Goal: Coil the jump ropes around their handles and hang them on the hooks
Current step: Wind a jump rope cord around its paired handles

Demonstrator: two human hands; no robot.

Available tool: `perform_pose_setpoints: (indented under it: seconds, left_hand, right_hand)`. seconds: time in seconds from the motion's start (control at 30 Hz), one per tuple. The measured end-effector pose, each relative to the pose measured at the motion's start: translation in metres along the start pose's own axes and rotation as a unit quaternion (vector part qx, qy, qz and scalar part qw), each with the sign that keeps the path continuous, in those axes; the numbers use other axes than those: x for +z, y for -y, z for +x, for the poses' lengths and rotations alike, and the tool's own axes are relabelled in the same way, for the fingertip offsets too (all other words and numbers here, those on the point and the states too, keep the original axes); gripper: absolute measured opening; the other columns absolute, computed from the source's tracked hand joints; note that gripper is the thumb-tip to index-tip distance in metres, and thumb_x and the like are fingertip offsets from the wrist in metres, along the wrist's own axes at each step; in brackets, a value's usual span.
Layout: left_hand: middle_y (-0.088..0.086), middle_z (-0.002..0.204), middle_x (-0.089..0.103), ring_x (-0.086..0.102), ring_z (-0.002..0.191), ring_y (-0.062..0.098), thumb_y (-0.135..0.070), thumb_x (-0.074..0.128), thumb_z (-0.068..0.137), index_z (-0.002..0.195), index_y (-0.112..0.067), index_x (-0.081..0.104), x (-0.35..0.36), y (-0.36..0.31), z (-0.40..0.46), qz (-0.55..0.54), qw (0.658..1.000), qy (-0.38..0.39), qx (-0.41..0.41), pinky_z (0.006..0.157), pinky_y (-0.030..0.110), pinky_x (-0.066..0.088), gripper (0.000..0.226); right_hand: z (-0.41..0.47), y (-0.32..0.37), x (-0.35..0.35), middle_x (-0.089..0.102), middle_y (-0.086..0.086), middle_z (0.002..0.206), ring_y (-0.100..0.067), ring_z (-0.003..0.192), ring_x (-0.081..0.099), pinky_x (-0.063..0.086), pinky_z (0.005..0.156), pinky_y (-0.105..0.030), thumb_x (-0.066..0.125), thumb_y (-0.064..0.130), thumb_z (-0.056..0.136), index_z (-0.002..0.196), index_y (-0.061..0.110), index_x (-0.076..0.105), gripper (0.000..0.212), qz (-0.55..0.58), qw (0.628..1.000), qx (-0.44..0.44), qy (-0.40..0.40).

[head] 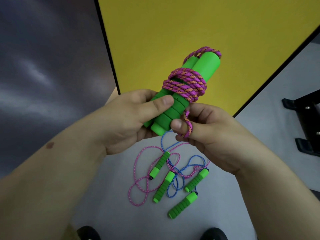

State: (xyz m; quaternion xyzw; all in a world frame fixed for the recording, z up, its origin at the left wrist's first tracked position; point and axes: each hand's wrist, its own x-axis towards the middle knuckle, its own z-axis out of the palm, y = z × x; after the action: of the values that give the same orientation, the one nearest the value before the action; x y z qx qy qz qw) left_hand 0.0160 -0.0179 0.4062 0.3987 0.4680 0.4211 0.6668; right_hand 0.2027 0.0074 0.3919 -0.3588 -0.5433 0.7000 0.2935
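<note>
**Rope end held just below the coil**

The paired green handles (174,101), long axis pointing up and away, are gripped by the left hand (131,118). The purple rope (184,84) is coiled around them; its loose end is pinched by the right hand (204,130), nearer the coil.

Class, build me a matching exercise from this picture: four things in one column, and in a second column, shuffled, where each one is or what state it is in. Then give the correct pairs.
Column 1
1. purple-and-orange rope
2. left hand
3. right hand
4. blue rope

Column 2
A. lies loose on the floor, tangled with the pink rope
B. pinches the free end of a rope
C. is wound around a pair of green handles
D. grips the ribbed part of the handles

Pairs: 1-C, 2-D, 3-B, 4-A
</note>
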Motion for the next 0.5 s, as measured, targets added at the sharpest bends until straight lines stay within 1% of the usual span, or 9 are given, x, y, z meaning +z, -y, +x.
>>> perform_pose_setpoints:
  seconds: [0.03, 0.07, 0.1, 0.17, 0.23, 0.33, 0.4, 0.43, 0.5]
  left_hand:
    - [0.000, 0.076, 0.073, 0.067, 0.062, 0.007, -0.031, 0.058, 0.086, 0.104, -0.005, 0.065, 0.003, 0.002, 0.001, -0.034, 0.999, 0.002, 0.010, 0.056, 0.021, 0.055, 0.032]
    - [0.002, 0.077, 0.073, 0.067, 0.061, 0.008, -0.030, 0.055, 0.092, 0.103, -0.004, 0.067, 0.007, 0.004, 0.002, -0.072, 0.997, -0.002, 0.014, 0.056, 0.021, 0.055, 0.030]
    - [0.003, 0.079, 0.074, 0.068, 0.062, 0.008, -0.030, 0.053, 0.096, 0.102, -0.005, 0.068, 0.011, 0.005, 0.004, -0.108, 0.994, -0.009, 0.016, 0.056, 0.021, 0.055, 0.030]
    - [0.006, 0.079, 0.074, 0.069, 0.060, 0.011, -0.031, 0.051, 0.103, 0.100, -0.006, 0.068, 0.016, 0.006, 0.007, -0.176, 0.984, -0.027, 0.009, 0.058, 0.021, 0.055, 0.030]
    - [0.008, 0.077, 0.072, 0.067, 0.055, 0.014, -0.031, 0.050, 0.105, 0.099, -0.007, 0.067, 0.019, 0.007, 0.008, -0.220, 0.975, -0.042, 0.004, 0.055, 0.022, 0.054, 0.029]
    - [0.008, 0.078, 0.067, 0.061, 0.055, 0.014, -0.031, 0.051, 0.106, 0.098, -0.011, 0.070, 0.024, 0.010, 0.008, -0.225, 0.971, -0.074, 0.004, 0.051, 0.025, 0.052, 0.028]
    - [0.012, 0.086, 0.065, 0.059, 0.063, 0.018, -0.031, 0.052, 0.106, 0.093, -0.013, 0.073, 0.027, 0.012, 0.007, -0.222, 0.971, -0.090, 0.000, 0.054, 0.027, 0.051, 0.030]
    - [0.014, 0.092, 0.065, 0.060, 0.072, 0.023, -0.030, 0.053, 0.105, 0.095, -0.012, 0.072, 0.028, 0.014, 0.008, -0.220, 0.970, -0.099, -0.002, 0.059, 0.029, 0.051, 0.028]
    - [0.021, 0.103, 0.067, 0.064, 0.091, 0.037, -0.030, 0.054, 0.105, 0.110, -0.008, 0.066, 0.031, 0.015, 0.009, -0.220, 0.968, -0.122, -0.002, 0.077, 0.041, 0.052, 0.026]
  right_hand:
    - [0.001, 0.001, 0.000, 0.071, -0.005, 0.091, -0.016, 0.082, 0.063, 0.054, 0.072, -0.022, 0.076, 0.014, 0.077, 0.094, 0.014, 0.075, 0.017, 0.011, 1.000, -0.012, -0.008]
    - [0.001, 0.003, 0.000, 0.072, 0.000, 0.086, -0.013, 0.078, 0.065, 0.054, 0.072, -0.023, 0.077, 0.012, 0.075, 0.094, 0.017, 0.073, 0.020, 0.028, 0.999, -0.030, -0.023]
    - [0.002, 0.003, 0.000, 0.071, 0.003, 0.083, -0.013, 0.076, 0.066, 0.055, 0.074, -0.025, 0.078, 0.009, 0.074, 0.099, 0.018, 0.068, 0.029, 0.048, 0.997, -0.052, -0.043]
    - [0.001, 0.004, 0.000, 0.069, 0.003, 0.084, -0.014, 0.075, 0.066, 0.056, 0.077, -0.030, 0.078, 0.004, 0.071, 0.108, 0.020, 0.057, 0.046, 0.055, 0.991, -0.093, -0.074]
    - [-0.001, 0.003, 0.001, 0.068, 0.001, 0.087, -0.012, 0.074, 0.066, 0.056, 0.073, -0.027, 0.079, 0.004, 0.072, 0.109, 0.024, 0.054, 0.049, 0.004, 0.991, -0.117, -0.069]
    - [-0.003, 0.003, 0.000, 0.067, 0.002, 0.090, -0.013, 0.077, 0.065, 0.056, 0.073, -0.029, 0.081, 0.010, 0.073, 0.108, 0.030, 0.056, 0.047, -0.073, 0.989, -0.122, -0.049]
    - [-0.004, 0.005, -0.004, 0.064, 0.006, 0.090, -0.010, 0.079, 0.063, 0.054, 0.072, -0.028, 0.083, 0.015, 0.074, 0.105, 0.030, 0.056, 0.043, -0.129, 0.983, -0.129, -0.038]
    - [-0.005, 0.005, -0.005, 0.062, 0.007, 0.092, -0.009, 0.080, 0.061, 0.053, 0.071, -0.027, 0.083, 0.019, 0.075, 0.104, 0.031, 0.057, 0.041, -0.164, 0.977, -0.132, -0.037]
    - [-0.005, 0.004, -0.006, 0.057, 0.007, 0.100, -0.008, 0.080, 0.058, 0.051, 0.068, -0.024, 0.081, 0.025, 0.079, 0.101, 0.034, 0.057, 0.034, -0.227, 0.963, -0.136, -0.055]
